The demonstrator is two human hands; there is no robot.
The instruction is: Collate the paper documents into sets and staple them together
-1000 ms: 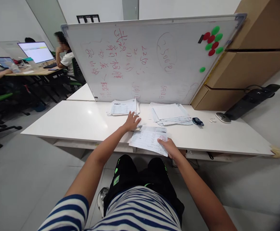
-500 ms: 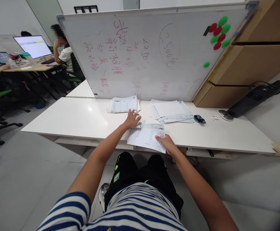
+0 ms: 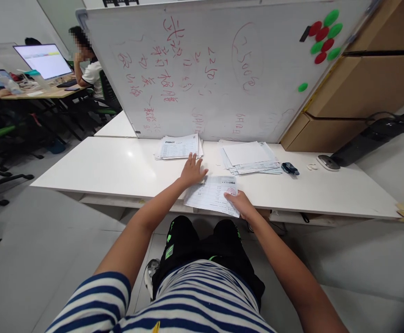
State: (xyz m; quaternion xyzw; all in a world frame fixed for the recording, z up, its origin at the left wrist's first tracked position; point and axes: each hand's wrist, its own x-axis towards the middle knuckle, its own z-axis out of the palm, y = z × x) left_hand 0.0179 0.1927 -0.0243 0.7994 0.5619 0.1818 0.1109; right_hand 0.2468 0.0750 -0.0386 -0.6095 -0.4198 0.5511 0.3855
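My right hand grips the right edge of a printed paper form with a red round stamp, thumb on top. The form hangs partly over the front edge of the white desk. My left hand is open, its fingers spread, above the desk by the form's upper left corner. Just beyond its fingertips lies a stack of printed forms. To the right of that, a looser pile of papers has a blank white sheet on top.
A whiteboard with red writing and round magnets leans behind the desk. Right of the papers are a dark watch-like item, white earbuds, a mouse and a black bottle. Cardboard boxes stand behind; a person sits far left.
My left hand has shifted slightly forward and right, its fingers spreading near the stack of forms. My right hand still holds the form in nearly the same place. The view has tilted slightly.
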